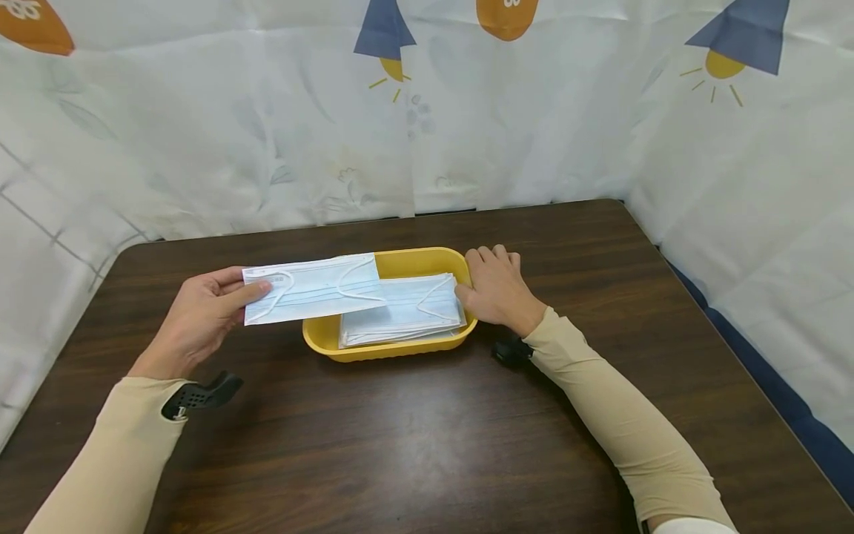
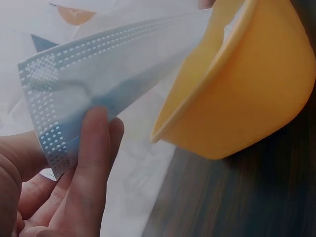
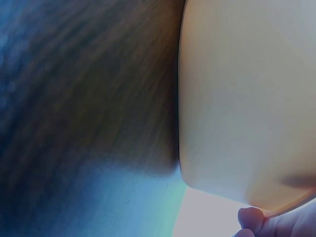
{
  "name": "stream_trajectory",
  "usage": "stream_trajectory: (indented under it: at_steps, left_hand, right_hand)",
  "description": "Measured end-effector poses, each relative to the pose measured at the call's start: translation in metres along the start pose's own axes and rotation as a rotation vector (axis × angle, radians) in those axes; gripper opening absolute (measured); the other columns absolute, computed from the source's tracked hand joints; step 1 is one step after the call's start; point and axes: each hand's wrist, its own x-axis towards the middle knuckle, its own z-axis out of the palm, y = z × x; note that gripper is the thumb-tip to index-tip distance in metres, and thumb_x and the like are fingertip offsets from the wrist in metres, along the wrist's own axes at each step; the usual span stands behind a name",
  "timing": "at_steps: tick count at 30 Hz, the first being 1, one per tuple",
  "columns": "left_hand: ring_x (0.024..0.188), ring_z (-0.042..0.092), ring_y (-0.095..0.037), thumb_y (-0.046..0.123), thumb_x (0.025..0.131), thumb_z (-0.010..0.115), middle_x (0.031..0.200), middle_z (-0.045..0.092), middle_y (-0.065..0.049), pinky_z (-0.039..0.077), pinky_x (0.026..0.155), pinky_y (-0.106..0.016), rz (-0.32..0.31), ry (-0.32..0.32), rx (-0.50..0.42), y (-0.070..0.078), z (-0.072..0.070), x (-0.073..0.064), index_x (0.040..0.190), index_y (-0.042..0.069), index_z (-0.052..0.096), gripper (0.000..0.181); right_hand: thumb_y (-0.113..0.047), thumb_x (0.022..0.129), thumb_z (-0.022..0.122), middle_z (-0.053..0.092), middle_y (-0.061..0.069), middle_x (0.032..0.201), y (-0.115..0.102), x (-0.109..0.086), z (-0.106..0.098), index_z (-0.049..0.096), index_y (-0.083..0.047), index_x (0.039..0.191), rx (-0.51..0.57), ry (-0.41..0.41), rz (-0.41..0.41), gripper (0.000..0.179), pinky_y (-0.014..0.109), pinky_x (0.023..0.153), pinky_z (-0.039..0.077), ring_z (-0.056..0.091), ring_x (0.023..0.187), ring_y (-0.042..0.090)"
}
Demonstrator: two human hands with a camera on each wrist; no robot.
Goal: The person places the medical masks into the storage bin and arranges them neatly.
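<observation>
My left hand (image 1: 203, 315) pinches one end of a pale blue face mask (image 1: 320, 285) between thumb and fingers. The mask reaches over the left part of a yellow basket (image 1: 333, 356), its white ear loops showing on top. Seen from the left wrist, the fingers (image 2: 94, 143) lie against the mask's dotted end. Inside the basket lies a stack of similar masks (image 1: 400, 315). My right hand (image 1: 497, 289) grips the basket's right end, thumb at the rim; in the right wrist view fingertips (image 3: 251, 217) show at the basket's edge.
The basket stands on a dark brown wooden table (image 1: 414, 445), toward its far side. A white printed curtain (image 1: 267, 133) hangs behind the table and along both sides. Black wrist straps (image 1: 200, 397) sit on both wrists over beige sleeves.
</observation>
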Motion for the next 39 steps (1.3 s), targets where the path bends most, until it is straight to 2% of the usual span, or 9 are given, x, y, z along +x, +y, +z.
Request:
stream_trajectory:
  at_steps: [6,15,21,39]
  left_hand:
    - [0.086,0.077,-0.008,0.021,0.093,0.077,0.105,0.079,0.013,0.062,0.073,-0.024,-0.002,-0.032,-0.016,0.001,0.010,0.004,0.139,0.000,0.050,0.057]
    - [0.088,0.076,-0.006,0.032,0.092,0.077,0.104,0.075,0.020,0.062,0.076,-0.022,-0.042,-0.010,0.113,0.008,0.020,0.011,0.150,-0.004,0.041,0.077]
    - [0.090,0.075,-0.003,0.037,0.095,0.073,0.104,0.073,0.025,0.061,0.079,-0.021,-0.058,-0.014,0.197,0.010,0.027,0.016,0.152,0.000,0.041,0.076]
    - [0.094,0.074,-0.003,0.039,0.096,0.071,0.107,0.072,0.024,0.061,0.083,-0.021,-0.062,-0.085,0.232,0.016,0.044,0.024,0.153,0.003,0.042,0.073]
  right_hand:
    - [-0.032,0.092,0.047,0.052,0.007,0.091,0.000,0.000,-0.001,0.055,-0.008,0.105,0.000,-0.004,0.001,0.028,0.045,0.082,0.026,0.039,0.090,0.031]
    - [-0.033,0.093,0.047,0.053,0.006,0.093,0.002,0.001,0.001,0.055,-0.008,0.110,-0.006,-0.007,0.006,0.031,0.045,0.082,0.026,0.039,0.091,0.030]
    - [-0.033,0.093,0.048,0.053,0.006,0.093,0.002,0.001,0.001,0.055,-0.008,0.109,-0.008,-0.011,0.010,0.031,0.045,0.082,0.026,0.039,0.091,0.031]
    - [-0.033,0.093,0.049,0.054,0.007,0.095,0.001,0.001,-0.001,0.056,-0.007,0.113,0.005,-0.015,0.012,0.033,0.047,0.085,0.028,0.041,0.095,0.032]
